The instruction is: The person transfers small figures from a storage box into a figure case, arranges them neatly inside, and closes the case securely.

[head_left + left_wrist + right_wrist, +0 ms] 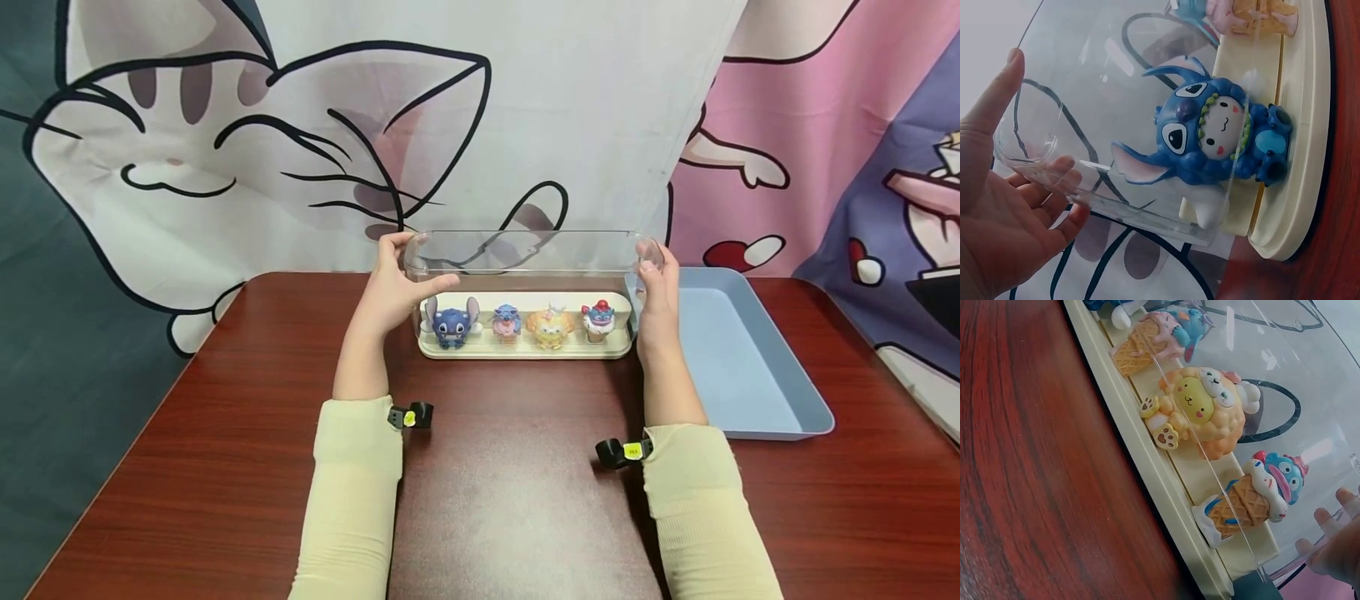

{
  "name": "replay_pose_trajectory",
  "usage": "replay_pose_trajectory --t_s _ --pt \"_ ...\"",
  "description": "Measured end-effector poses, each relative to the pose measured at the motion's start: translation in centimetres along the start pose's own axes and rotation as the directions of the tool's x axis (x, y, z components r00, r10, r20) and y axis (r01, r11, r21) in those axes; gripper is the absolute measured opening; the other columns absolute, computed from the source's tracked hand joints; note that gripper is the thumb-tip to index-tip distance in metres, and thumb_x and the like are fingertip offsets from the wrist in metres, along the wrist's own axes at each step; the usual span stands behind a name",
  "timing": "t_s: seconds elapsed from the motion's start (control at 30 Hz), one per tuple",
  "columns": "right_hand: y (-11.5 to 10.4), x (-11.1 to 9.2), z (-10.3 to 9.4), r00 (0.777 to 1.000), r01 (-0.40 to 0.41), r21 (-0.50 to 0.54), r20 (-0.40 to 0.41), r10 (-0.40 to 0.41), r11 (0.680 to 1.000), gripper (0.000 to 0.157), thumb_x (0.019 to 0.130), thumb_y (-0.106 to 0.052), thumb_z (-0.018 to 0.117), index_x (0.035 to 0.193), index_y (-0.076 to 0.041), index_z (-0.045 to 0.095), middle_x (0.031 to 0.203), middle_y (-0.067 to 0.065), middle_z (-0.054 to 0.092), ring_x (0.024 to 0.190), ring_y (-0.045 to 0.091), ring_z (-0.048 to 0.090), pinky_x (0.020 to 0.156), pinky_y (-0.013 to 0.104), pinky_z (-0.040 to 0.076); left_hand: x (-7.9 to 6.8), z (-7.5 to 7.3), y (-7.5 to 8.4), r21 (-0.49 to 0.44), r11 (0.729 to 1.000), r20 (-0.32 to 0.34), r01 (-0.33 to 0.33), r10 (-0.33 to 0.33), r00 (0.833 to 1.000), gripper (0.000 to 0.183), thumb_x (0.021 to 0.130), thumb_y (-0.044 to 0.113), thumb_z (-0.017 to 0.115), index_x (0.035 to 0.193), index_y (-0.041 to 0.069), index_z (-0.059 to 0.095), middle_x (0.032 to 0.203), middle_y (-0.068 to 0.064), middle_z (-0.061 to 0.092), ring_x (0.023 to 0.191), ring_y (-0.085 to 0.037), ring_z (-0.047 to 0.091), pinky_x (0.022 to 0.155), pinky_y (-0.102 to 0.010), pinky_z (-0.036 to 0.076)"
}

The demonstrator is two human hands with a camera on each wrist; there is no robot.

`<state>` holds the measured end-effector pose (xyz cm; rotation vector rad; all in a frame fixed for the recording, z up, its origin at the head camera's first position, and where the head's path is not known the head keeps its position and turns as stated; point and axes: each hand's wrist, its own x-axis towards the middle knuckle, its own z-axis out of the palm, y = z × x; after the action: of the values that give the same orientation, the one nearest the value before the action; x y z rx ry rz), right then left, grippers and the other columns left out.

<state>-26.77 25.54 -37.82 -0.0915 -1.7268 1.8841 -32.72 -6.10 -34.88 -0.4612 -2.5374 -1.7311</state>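
Note:
My left hand (392,293) grips the left end of a clear plastic display cover (525,252), and my right hand (660,300) holds its right end. The cover stands upright over a long cream base (525,353) with rounded ends. Lined up on the base are a blue big-eared figurine (1210,134), a pink ice-cream-cone figurine (1154,342), a yellow fluffy figurine (1204,412) and a waffle-cone figurine (1250,497) with a blue character on top. In the left wrist view, the thumb lies along the cover's upper edge and the fingers press its side.
A light-blue tray (742,354) lies right of the display base, partly behind my right hand. Everything stands on a dark red wooden table (517,483). Cartoon-printed cloth (600,108) hangs behind the table's far edge.

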Motion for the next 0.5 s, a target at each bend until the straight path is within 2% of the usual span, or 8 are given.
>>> replay_pose_trajectory --t_s 0.27,0.5 --pt "0.24 0.07 0.09 1.000 -0.014 -0.001 -0.005 0.014 1.000 0.050 0.088 -0.025 0.041 0.136 -0.009 0.036 0.139 0.008 0.040 0.123 0.022 0.032 0.097 0.041 0.017 0.01 -0.35 -0.21 0.070 0.997 0.024 0.036 -0.038 0.999 0.094 0.067 0.041 0.081 0.135 0.011 0.023 0.138 -0.009 0.037 0.123 -0.023 0.038 0.100 -0.043 0.032" --pt "0.53 0.03 0.05 0.997 -0.071 0.027 -0.008 0.072 0.997 0.041 0.087 -0.018 0.041 0.126 -0.010 0.038 0.140 0.011 0.039 0.126 0.014 0.032 0.104 0.045 0.012 0.13 -0.35 -0.64 0.127 0.988 0.062 0.088 -0.097 0.993 0.099 0.065 0.046 0.081 0.136 0.010 0.023 0.143 -0.014 0.030 0.128 -0.027 0.033 0.102 -0.045 0.029"
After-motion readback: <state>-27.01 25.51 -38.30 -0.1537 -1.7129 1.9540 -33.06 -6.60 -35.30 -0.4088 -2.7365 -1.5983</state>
